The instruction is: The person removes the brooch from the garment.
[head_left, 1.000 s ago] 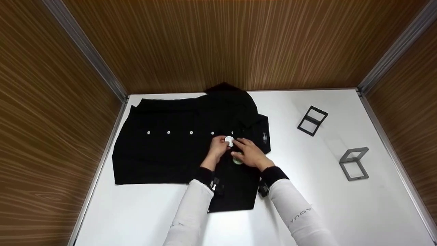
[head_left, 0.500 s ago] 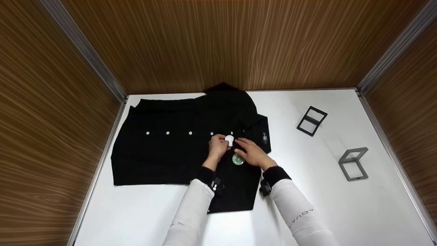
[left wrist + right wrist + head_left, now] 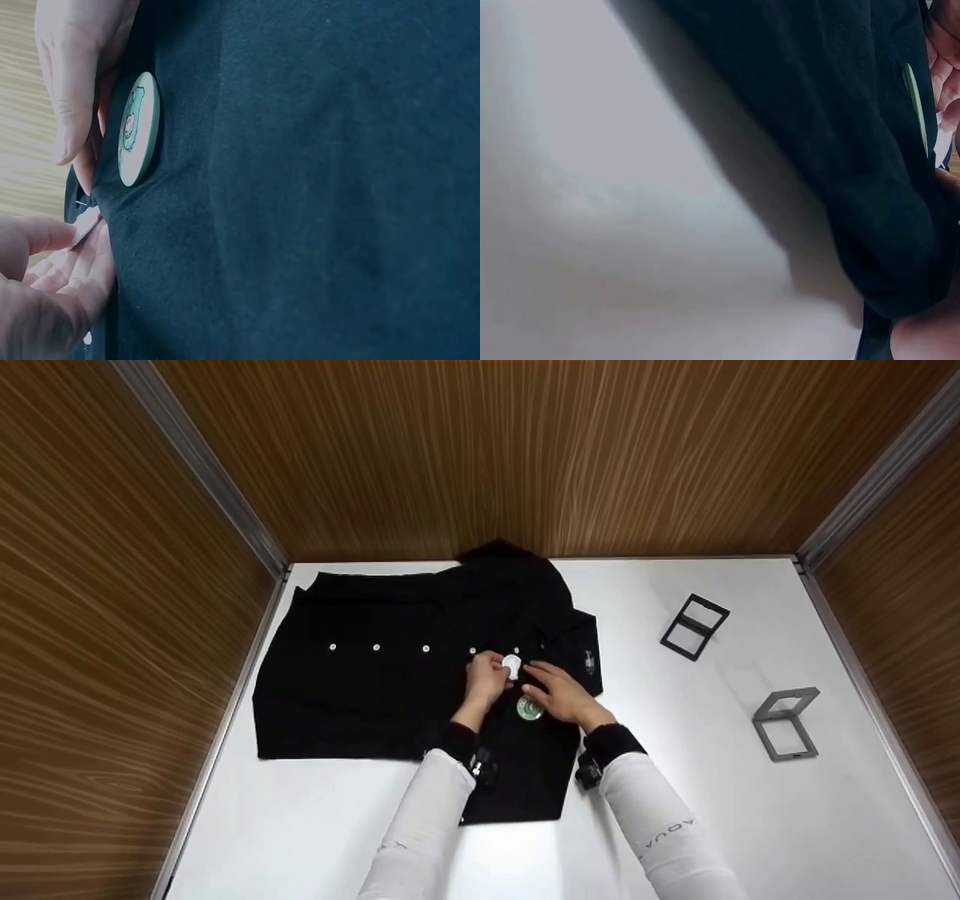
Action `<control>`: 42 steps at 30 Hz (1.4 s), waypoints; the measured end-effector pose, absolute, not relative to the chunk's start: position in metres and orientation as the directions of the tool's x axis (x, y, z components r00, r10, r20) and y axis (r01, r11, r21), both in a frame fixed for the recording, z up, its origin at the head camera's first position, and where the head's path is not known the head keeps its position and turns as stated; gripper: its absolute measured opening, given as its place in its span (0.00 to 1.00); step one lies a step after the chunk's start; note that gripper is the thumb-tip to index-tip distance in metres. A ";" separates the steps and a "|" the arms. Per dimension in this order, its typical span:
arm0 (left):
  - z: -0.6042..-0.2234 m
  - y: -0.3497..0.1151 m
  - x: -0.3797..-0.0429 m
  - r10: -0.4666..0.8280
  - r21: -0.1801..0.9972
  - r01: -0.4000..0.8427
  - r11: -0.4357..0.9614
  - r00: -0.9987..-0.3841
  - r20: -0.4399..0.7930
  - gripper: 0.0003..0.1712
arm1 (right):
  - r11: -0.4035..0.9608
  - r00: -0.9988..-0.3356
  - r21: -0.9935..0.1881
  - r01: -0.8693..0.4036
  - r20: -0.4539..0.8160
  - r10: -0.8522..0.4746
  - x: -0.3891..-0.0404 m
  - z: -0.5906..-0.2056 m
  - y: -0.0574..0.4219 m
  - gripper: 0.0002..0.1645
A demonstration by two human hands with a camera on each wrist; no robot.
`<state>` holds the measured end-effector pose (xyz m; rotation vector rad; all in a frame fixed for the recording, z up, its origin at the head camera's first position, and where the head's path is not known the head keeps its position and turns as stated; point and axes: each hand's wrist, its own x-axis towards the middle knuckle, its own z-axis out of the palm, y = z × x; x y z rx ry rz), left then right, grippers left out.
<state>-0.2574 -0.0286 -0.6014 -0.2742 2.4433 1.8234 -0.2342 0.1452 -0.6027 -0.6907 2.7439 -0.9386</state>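
Observation:
My left hand (image 3: 487, 682) pinches a white round pin badge (image 3: 511, 666) at the front of a black shirt (image 3: 375, 697), just below its row of white buttons. In the left wrist view the badge's thin edge (image 3: 86, 229) shows between thumb and fingers, and a thin pin (image 3: 82, 202) sticks out by the cloth. Beside it, my right hand (image 3: 561, 694) rests on the shirt with fairly straight fingers, its fingertips near the badge. A green round badge (image 3: 529, 708) sits on the shirt under the right thumb's side, its printed face showing in the left wrist view.
The shirt lies spread on a white table (image 3: 300, 825) with wood-patterned walls (image 3: 510, 457) around. A black hinged frame (image 3: 695, 627) and a grey hinged frame (image 3: 785, 724) stand to the right. Each wrist wears a small black camera (image 3: 589, 771).
My right fingers have drawn slightly back from the white badge, and the right thumb has come off the green badge, now fully visible. My left hand keeps its pinch.

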 end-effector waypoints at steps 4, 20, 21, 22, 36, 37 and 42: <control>-0.600 -0.028 -0.256 -0.083 0.937 -0.179 0.301 -0.983 -0.162 0.08 | 0.695 -0.880 -0.616 -0.371 -0.005 -0.474 -0.234 -0.603 0.147 0.30; -0.586 -0.028 -0.259 -0.020 0.774 -0.036 0.633 -0.999 -0.030 0.08 | 0.704 -0.880 -0.612 -0.360 -0.028 -0.474 -0.236 -0.601 0.145 0.31; -0.586 -0.027 -0.260 -0.016 0.761 -0.029 0.648 -1.000 -0.024 0.08 | 0.702 -0.880 -0.612 -0.364 -0.022 -0.475 -0.236 -0.602 0.145 0.30; -0.585 -0.026 -0.259 -0.013 0.746 -0.021 0.665 -1.000 -0.017 0.08 | 0.701 -0.879 -0.613 -0.365 -0.020 -0.476 -0.236 -0.602 0.146 0.30; -0.587 -0.045 -0.256 -0.064 0.744 -0.137 0.654 -0.990 -0.127 0.10 | 0.722 -0.881 -0.591 -0.359 -0.040 -0.471 -0.236 -0.600 0.149 0.31; -0.589 -0.047 -0.256 -0.074 0.765 -0.153 0.626 -0.988 -0.138 0.10 | 0.724 -0.881 -0.589 -0.360 -0.041 -0.472 -0.237 -0.600 0.150 0.31; -0.595 -0.054 -0.257 -0.119 0.851 -0.214 0.480 -0.977 -0.179 0.12 | 0.741 -0.882 -0.561 -0.368 -0.042 -0.470 -0.239 -0.601 0.156 0.31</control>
